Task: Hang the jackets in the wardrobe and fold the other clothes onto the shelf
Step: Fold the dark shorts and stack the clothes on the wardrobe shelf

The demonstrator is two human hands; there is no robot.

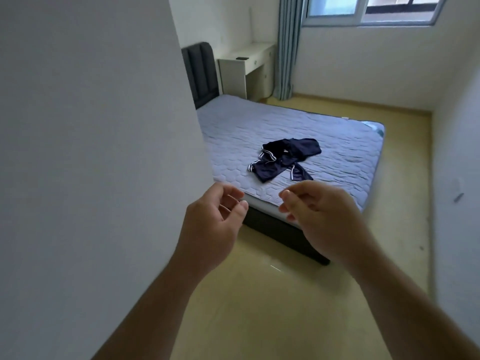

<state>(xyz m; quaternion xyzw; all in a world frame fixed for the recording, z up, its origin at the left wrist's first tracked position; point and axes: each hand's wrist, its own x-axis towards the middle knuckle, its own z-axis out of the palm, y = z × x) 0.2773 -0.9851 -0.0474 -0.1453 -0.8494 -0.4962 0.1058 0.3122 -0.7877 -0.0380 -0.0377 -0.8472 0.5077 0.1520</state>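
Head — L grip (213, 219), R grip (322, 216) — loose-curled

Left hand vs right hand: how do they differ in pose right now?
Left hand shows its inner side, fingers curled toward the thumb; right hand shows mostly its back. Left hand sits beside the white panel; right hand overlaps the bed at its near edge. Shared: both empty, loosely curled, neither touching the dark garment on the bed.

Dark navy garment (284, 158) with white stripes along its edges, unfolded and crumpled in a loose, flat heap. Spread on top of the quilted grey bed (342, 146), close to the bed's nearer edge, roughly midway along it.
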